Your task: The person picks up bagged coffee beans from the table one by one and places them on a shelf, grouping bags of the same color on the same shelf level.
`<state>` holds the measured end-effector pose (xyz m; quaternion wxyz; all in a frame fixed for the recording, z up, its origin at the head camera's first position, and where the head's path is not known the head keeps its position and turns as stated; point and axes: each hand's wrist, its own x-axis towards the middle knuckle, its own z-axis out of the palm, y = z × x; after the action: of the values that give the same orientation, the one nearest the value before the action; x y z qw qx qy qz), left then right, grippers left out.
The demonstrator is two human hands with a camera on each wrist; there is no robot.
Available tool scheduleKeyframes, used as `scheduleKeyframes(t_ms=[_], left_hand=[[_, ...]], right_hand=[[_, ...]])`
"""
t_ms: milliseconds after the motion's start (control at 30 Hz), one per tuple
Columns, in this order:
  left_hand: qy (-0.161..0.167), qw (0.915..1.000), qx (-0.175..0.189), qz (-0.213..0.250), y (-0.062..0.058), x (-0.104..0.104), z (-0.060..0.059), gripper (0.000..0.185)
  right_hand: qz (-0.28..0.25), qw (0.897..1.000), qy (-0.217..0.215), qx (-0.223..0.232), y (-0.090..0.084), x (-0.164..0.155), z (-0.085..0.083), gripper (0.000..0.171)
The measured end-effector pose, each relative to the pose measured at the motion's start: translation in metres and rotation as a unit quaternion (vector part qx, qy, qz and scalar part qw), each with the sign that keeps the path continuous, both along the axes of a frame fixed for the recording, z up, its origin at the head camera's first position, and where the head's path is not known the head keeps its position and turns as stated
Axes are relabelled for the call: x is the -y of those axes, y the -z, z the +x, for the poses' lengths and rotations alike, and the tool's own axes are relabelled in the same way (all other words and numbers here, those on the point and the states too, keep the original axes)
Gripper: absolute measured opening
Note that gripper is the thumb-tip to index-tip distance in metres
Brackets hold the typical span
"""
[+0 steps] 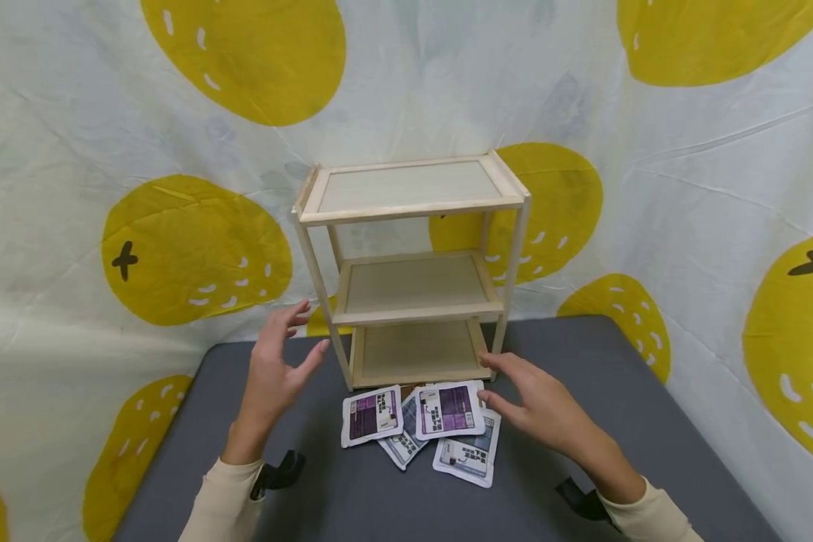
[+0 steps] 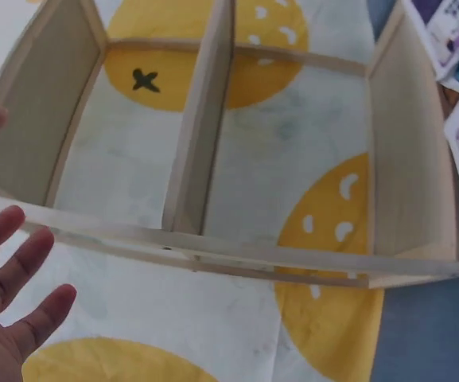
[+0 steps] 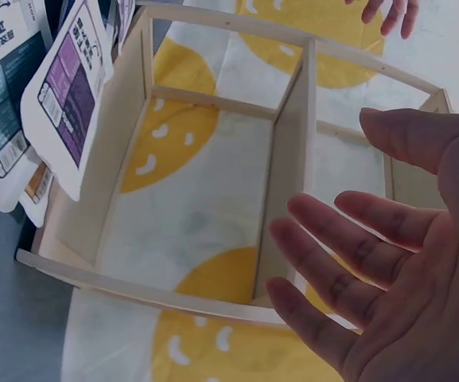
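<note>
A pale wooden three-tier shelf (image 1: 409, 187) stands at the middle of the table. In front of it lie several flat white-edged packets in a loose, overlapping pile: a purple packet (image 1: 373, 415) on the left, another purple packet (image 1: 450, 410) on top at the right, and blue-grey packets (image 1: 473, 453) beneath. My left hand (image 1: 271, 384) hovers left of the shelf, thumb and fingers spread, holding nothing. My right hand (image 1: 545, 406) is beside the right-hand packets, also spread and empty; from the head view I cannot tell whether its thumb touches the upper purple packet.
The dark grey table (image 1: 569, 354) reaches back to a hanging white cloth (image 1: 420, 83) printed with big yellow fruit, which also closes off both sides. A small brown-orange patch (image 3: 38, 183) shows among the packets in the right wrist view. Black straps circle both wrists.
</note>
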<state>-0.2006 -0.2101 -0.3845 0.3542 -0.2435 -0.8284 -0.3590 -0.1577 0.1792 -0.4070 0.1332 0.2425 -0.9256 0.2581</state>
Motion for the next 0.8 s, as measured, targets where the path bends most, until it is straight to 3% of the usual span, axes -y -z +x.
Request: scheduleKeyframes(t_ms=[333, 500, 600, 800], left_hand=[[0.025, 0.9893, 0.085, 0.117, -0.009, 0.001, -0.028, 0.074], [0.047, 0.9832, 0.108, 0.14, -0.02, -0.004, -0.031, 0.073], [0.078, 0.9756, 0.127, 0.161, -0.024, -0.005, -0.034, 0.073], [0.138, 0.9512, 0.17, 0.218, -0.007, 0.001, -0.061, 0.077]], right_hand=[[-0.039, 0.998, -0.032, 0.032, 0.016, -0.004, -0.008, 0.057], [-0.052, 0.997, -0.033, 0.056, 0.022, -0.003, -0.012, 0.057], [-0.058, 0.995, -0.032, 0.068, 0.026, -0.002, -0.014, 0.057], [-0.065, 0.994, -0.045, 0.074, 0.033, -0.001, -0.019, 0.055]])
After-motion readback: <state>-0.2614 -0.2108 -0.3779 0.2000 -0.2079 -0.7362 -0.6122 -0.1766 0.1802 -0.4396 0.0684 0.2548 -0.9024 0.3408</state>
